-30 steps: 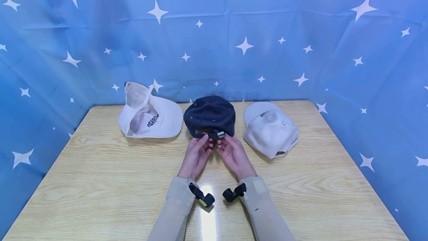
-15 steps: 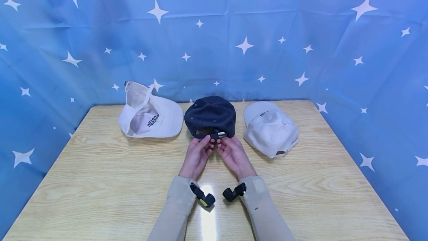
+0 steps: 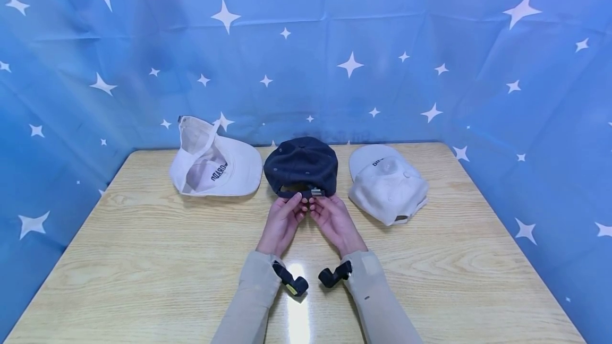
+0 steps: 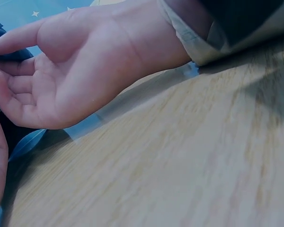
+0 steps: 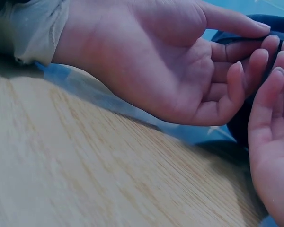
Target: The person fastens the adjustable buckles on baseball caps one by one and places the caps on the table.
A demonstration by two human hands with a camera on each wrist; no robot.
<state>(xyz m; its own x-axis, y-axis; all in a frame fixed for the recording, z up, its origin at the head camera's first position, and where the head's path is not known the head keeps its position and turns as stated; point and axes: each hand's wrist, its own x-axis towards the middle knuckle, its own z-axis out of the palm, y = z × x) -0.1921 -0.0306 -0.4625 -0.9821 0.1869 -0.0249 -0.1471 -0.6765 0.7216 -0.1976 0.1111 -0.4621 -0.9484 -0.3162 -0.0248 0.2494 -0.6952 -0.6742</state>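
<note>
In the head view a dark navy baseball cap (image 3: 302, 161) sits at the middle back of the table, its rear strap (image 3: 289, 194) facing me. My left hand (image 3: 281, 222) pinches the strap between thumb and fingers, left of the metal buckle (image 3: 317, 192). Close beside it, my right hand (image 3: 336, 222) pinches the strap at the buckle end. The right wrist view has the right thumb (image 5: 241, 21) laid along the dark cloth, with the other fingers curled beneath. Only a bit of the cap shows in the left wrist view. Its brim is hidden in the head view.
A white cap (image 3: 217, 166) lies on its side to the left, its inside showing. To the right, another white cap (image 3: 389, 187) rests crown up. A blue starred curtain (image 3: 306, 68) hangs behind the wooden table (image 3: 143, 259).
Both hands stay on the strap of the navy cap. The buckle has tilted slightly and looks narrower; hands and cap have shifted barely to the right. The white caps lie still.
</note>
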